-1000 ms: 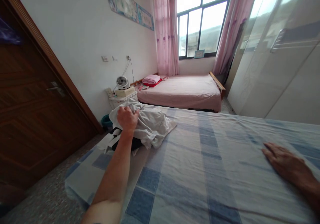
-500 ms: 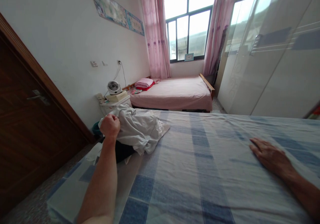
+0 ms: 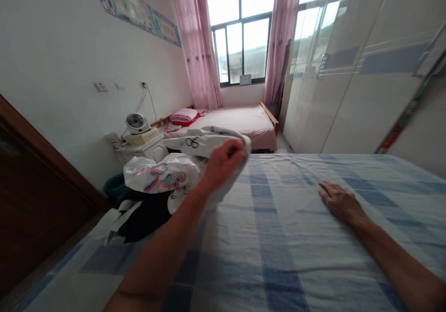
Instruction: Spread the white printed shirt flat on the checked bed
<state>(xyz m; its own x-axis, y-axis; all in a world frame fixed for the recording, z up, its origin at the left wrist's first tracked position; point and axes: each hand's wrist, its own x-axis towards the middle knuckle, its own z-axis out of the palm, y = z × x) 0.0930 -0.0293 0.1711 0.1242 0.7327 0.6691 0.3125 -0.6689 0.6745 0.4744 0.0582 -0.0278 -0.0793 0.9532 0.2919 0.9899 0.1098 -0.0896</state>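
Observation:
My left hand (image 3: 223, 161) is closed on a white garment (image 3: 204, 142) with a small black print and holds it lifted above the blue checked bedsheet (image 3: 278, 237). Below and to its left lies a pile of clothes: a white piece with a colourful print (image 3: 160, 175) on top of a black and white piece (image 3: 141, 214). My right hand (image 3: 339, 200) rests flat on the sheet at the right, fingers spread, holding nothing.
A small fan (image 3: 136, 122) stands on a bedside cabinet (image 3: 146, 149) by the left wall. A second bed with pink cover (image 3: 233, 121) sits under the window. A white wardrobe (image 3: 365, 80) lines the right side. A brown door (image 3: 31, 196) is at the left.
My left hand has pulled the white garment up off the pile and carried it to the right, uncovering the colourful printed piece. The view has swung left to right; my right hand stayed flat.

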